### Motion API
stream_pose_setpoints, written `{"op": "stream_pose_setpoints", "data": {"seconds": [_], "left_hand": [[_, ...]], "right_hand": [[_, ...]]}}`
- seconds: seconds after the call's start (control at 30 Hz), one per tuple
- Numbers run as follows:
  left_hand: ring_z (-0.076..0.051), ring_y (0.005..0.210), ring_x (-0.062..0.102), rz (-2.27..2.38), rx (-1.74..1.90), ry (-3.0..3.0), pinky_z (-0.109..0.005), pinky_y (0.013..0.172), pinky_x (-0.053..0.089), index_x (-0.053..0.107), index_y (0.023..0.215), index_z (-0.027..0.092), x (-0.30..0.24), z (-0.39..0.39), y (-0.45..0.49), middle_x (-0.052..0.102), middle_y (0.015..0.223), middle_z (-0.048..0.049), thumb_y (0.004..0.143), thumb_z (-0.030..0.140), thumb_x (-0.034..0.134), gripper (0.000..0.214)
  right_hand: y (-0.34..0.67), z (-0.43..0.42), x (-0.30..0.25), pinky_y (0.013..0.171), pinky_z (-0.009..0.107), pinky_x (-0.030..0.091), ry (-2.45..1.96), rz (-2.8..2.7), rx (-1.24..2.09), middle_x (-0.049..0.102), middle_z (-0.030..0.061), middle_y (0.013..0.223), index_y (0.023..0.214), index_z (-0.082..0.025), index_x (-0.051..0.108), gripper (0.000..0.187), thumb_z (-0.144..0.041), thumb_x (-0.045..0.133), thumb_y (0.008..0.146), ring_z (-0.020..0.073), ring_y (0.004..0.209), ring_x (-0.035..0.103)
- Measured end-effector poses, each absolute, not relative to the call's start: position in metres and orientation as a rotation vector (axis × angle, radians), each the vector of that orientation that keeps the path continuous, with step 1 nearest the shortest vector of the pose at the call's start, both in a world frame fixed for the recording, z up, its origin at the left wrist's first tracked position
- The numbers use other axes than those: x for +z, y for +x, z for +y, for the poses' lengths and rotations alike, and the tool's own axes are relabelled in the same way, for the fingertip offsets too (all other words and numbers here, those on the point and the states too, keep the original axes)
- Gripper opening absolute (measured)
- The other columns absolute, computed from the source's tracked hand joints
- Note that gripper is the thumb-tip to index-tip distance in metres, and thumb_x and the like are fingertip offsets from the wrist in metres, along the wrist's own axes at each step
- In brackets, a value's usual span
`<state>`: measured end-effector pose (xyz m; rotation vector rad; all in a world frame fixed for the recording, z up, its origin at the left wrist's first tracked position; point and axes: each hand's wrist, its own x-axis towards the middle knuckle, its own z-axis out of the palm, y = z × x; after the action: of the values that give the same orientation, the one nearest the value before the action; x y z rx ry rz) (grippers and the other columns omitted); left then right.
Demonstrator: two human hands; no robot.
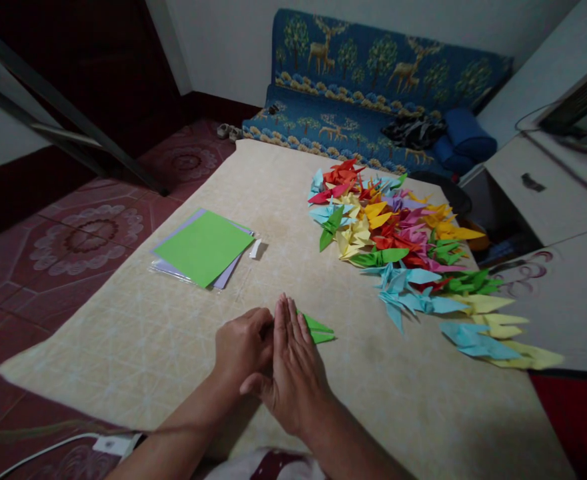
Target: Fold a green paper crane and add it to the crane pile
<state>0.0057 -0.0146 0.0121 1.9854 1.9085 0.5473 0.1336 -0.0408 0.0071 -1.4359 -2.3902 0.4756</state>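
Note:
A small piece of folded green origami paper [319, 329] lies on the table, two narrow points showing on the right. My right hand [296, 360] lies flat over the rest of it, fingers stretched out together and thumb apart. Close against its left side is my left hand [243, 343], with fingers curled in. Whatever those fingers pinch is hidden between the two hands. Beyond them, at the left, a stack of square sheets has a green sheet [206, 247] on top and lilac sheets [229, 275] beneath, on clear plastic wrapping.
Many folded paper cranes [403, 233] in several colours cover the right side of the cloth-covered table [138, 333]. A small white scrap [256, 249] lies by the sheets. Behind stands a blue deer-patterned sofa [333, 100]; a white cabinet [558, 280] is at the right.

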Motion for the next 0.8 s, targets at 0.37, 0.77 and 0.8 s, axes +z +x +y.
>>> {"op": "stream_pose_setpoints", "data": {"seconds": [0.37,0.77,0.8], "left_hand": [[-0.017,0.057,0.059,2.024,0.298,2.091,-0.027,0.052,0.021,0.06,0.075,0.019,0.016,-0.016,0.0,0.067,0.069,-0.0037,0.093,0.031,0.041,0.028],[-0.014,0.059,0.053,1.924,0.878,2.199,-0.025,0.055,0.039,0.06,0.067,0.017,0.013,-0.026,-0.042,0.059,0.064,-0.003,0.084,0.021,0.055,0.019],[-0.015,0.066,0.056,1.749,1.001,2.24,-0.026,0.061,0.044,0.063,0.075,0.016,0.015,-0.026,-0.039,0.062,0.072,-0.0046,0.086,0.019,0.055,0.013]], "right_hand": [[0.174,-0.041,0.007,0.116,0.049,0.022,-1.592,-2.533,0.255,0.006,0.0152,0.159,0.152,-0.006,0.011,0.099,-0.075,0.033,0.084,0.029,0.147,0.006],[0.192,-0.043,0.004,0.114,0.056,0.023,-1.597,-2.489,0.212,0.014,0.0167,0.158,0.152,-0.009,0.015,0.093,-0.066,0.048,0.085,0.0312,0.146,0.01],[0.191,-0.043,0.004,0.114,0.056,0.023,-1.597,-2.488,0.217,0.014,0.0168,0.158,0.152,-0.009,0.016,0.093,-0.064,0.049,0.085,0.0312,0.146,0.01]]}}
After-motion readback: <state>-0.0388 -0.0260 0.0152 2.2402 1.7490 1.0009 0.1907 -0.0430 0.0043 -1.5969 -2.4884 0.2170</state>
